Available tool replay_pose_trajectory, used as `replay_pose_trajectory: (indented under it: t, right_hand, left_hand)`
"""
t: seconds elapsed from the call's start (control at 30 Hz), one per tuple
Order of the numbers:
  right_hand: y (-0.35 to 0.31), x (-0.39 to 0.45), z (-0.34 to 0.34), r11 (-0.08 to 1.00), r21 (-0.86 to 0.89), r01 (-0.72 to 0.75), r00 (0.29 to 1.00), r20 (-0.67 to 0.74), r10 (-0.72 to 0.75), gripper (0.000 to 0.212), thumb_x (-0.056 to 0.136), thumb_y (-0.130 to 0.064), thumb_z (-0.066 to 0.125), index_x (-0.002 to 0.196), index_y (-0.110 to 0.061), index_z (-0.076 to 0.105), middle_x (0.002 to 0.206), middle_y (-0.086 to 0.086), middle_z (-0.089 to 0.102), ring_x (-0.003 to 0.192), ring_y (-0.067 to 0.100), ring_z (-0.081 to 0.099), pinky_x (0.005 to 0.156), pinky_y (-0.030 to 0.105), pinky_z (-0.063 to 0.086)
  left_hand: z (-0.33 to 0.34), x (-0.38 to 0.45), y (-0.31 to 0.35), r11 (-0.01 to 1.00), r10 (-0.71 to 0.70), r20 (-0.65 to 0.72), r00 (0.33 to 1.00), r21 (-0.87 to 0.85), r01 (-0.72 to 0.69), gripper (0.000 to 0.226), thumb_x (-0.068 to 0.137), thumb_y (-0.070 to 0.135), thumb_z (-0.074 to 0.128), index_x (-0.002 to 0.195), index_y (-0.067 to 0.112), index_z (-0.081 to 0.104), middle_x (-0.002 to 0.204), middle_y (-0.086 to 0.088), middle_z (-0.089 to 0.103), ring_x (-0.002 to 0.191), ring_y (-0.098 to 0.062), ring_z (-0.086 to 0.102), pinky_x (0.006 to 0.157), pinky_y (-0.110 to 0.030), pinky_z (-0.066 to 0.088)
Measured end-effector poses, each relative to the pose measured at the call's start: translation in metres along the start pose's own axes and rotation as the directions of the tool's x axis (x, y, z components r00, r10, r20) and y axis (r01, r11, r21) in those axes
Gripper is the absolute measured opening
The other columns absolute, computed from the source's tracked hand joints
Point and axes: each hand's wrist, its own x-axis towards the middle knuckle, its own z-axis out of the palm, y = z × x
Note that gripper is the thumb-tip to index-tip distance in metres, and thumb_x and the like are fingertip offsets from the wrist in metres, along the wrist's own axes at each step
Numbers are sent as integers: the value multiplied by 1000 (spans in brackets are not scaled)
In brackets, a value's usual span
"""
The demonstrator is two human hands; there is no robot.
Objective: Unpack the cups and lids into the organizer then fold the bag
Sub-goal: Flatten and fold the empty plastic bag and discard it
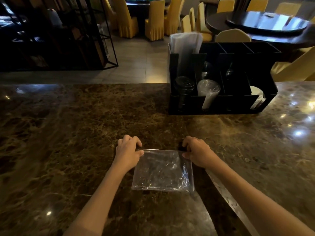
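A clear bag (162, 171) lies on brown veined marble counter (68, 125); black organizer (219, 101), yellow chairs (154, 19).

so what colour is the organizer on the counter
Black: the rectangular plastic organizer with divided compartments is black all over, seen best in the head view, standing on the brown marbled stone counter.

Two bare forearms entering from the lower edge, no sleeves, watch, bracelet or rings visible, left hand (128, 151) and right hand (196, 150) ungloved, short plain fingernails, slim wrists, forearms uncovered right down to the frame edge
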Motion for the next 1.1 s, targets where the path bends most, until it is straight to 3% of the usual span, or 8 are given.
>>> replay_pose_trajectory:
  t: [0.23,0.33,0.43,0.53,0.7,0.8,0.93,1.1]
  right_hand:
    - [3,16,-5,997,80,-13,997,83,7,16,82,-29,75,86,-22,62,95,-1,56,89,17,55,65,22,42]
    - [2,5,-10,944,329,-34,999,-7,38,27,85,-31,74,105,-16,66,95,-4,61,90,15,60,65,21,43]
    - [1,-20,-11,760,647,-68,995,-9,96,40,87,-23,73,122,-8,61,106,3,70,90,16,70,78,27,57]
    - [-1,-51,6,521,846,-112,990,47,136,23,85,-16,74,106,-9,69,98,16,76,88,26,75,85,48,60]
    - [-8,-89,31,335,940,-56,988,5,153,5,80,-15,77,78,-13,73,78,20,67,76,30,69,73,42,59]
    - [-9,-102,38,262,965,-6,974,-54,221,13,80,-19,76,81,-7,71,74,11,68,70,26,66,64,31,57]
    - [-6,-123,39,240,970,45,955,-112,273,19,82,-28,75,81,-10,70,73,18,63,68,35,51,66,49,45]
    - [9,-158,30,180,982,63,946,-116,301,12,86,-23,71,80,-13,73,68,5,67,58,20,60,56,30,52]
  left_hand:
    - [-18,3,3,992,13,98,995,-128,0,16,88,16,72,79,25,62,103,3,59,92,-17,58,79,-34,54]
    - [-22,-6,-2,944,40,91,995,-329,-8,13,90,12,69,82,20,62,86,0,68,75,-15,63,66,-26,50]
    - [-22,-19,-7,844,27,39,999,-537,-2,11,91,6,67,85,14,62,76,0,73,74,-12,70,70,-26,55]
    - [-19,-32,-10,706,-23,-23,999,-708,0,12,92,1,65,89,12,62,77,-1,76,75,-13,73,66,-22,56]
    - [-20,-58,-16,464,-153,35,988,-880,103,21,84,21,74,103,22,66,93,-6,79,90,-21,74,78,-37,58]
    - [-13,-81,-19,440,-104,173,979,-875,201,24,72,32,79,95,25,75,93,-3,80,91,-19,75,85,-40,57]
    - [-2,-107,-6,495,-54,179,982,-850,182,32,83,21,77,72,51,75,81,12,78,79,-4,74,73,-25,53]
    - [9,-125,18,398,-73,141,987,-903,159,2,82,14,76,82,14,75,82,-11,77,78,-25,69,74,-36,55]
